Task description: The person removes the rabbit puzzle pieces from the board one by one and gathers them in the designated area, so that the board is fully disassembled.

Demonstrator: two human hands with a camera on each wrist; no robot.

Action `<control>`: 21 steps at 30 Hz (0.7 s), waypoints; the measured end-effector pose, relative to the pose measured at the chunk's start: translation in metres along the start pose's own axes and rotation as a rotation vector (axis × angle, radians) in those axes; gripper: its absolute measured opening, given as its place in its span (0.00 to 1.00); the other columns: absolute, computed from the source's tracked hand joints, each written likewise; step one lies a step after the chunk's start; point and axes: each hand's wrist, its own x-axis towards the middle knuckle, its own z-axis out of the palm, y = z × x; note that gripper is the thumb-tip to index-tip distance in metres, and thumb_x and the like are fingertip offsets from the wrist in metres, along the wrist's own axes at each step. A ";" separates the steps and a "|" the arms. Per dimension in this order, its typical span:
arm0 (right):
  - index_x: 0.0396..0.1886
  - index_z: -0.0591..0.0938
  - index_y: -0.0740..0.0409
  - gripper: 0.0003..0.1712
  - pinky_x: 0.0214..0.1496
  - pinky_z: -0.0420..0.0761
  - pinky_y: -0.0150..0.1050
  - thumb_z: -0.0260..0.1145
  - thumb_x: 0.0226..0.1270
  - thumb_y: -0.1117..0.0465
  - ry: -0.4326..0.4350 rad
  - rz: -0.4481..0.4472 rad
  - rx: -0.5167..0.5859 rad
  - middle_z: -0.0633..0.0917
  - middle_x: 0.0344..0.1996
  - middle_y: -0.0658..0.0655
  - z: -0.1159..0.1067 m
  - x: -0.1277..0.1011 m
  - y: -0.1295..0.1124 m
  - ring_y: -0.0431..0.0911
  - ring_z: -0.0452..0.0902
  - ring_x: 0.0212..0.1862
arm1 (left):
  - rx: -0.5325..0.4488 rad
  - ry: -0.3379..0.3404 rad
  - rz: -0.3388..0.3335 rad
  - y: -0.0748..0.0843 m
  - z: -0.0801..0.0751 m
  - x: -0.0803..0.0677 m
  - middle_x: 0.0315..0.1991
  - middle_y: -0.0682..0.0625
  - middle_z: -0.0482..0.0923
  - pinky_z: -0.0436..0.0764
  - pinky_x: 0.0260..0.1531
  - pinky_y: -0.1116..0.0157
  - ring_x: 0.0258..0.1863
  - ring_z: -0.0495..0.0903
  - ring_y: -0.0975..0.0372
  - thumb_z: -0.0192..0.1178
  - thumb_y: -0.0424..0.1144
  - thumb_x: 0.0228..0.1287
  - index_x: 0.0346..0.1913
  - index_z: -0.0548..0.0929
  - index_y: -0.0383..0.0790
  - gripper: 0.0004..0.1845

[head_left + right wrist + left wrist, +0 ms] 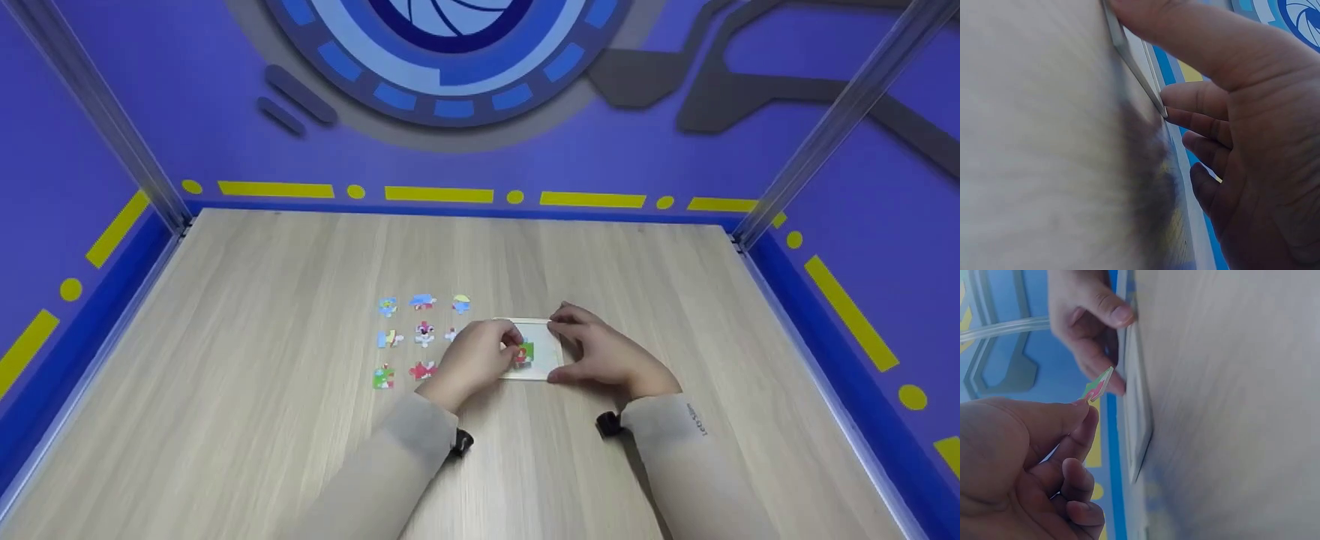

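My left hand point(476, 356) pinches a green and red jigsaw piece point(527, 351) between thumb and index finger. In the left wrist view the jigsaw piece point(1099, 387) is tilted at the fingertips, with the other fingers loosely curled. Below it lies a shallow white puzzle tray point(546, 349) with a pale raised rim. My right hand point(615, 356) grips the tray's right end, thumb at the near corner and fingers at the far one. The right wrist view shows the thumb and index finger at the edge of the tray point(1131, 56).
Left of the tray, several loose jigsaw pieces point(424, 334) are laid in rows on the wooden table point(262, 337); my left hand partly covers one. Blue-purple panels point(210, 97) enclose the back and sides, with metal posts point(840, 112) at the corners.
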 end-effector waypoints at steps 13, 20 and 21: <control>0.83 0.76 0.62 0.57 0.93 0.60 0.63 0.89 0.61 0.43 -0.019 0.009 -0.048 0.70 0.85 0.56 0.003 0.002 -0.006 0.61 0.54 0.93 | -0.040 0.070 -0.017 -0.009 -0.041 -0.029 0.51 0.49 0.92 0.85 0.61 0.50 0.52 0.86 0.56 0.68 0.33 0.80 0.51 0.91 0.44 0.05; 0.84 0.77 0.55 0.52 0.91 0.65 0.61 0.88 0.63 0.48 -0.029 0.058 -0.012 0.68 0.87 0.55 0.002 -0.001 -0.013 0.60 0.60 0.90 | -0.041 0.074 -0.032 -0.020 -0.056 -0.037 0.48 0.52 0.92 0.85 0.57 0.52 0.47 0.86 0.58 0.70 0.33 0.79 0.49 0.92 0.45 0.04; 0.85 0.77 0.54 0.52 0.91 0.64 0.61 0.88 0.64 0.49 -0.034 0.061 -0.005 0.68 0.88 0.55 0.002 -0.001 -0.013 0.60 0.60 0.90 | -0.042 0.068 -0.038 -0.022 -0.057 -0.037 0.48 0.52 0.92 0.85 0.56 0.53 0.47 0.86 0.59 0.70 0.33 0.79 0.49 0.92 0.46 0.04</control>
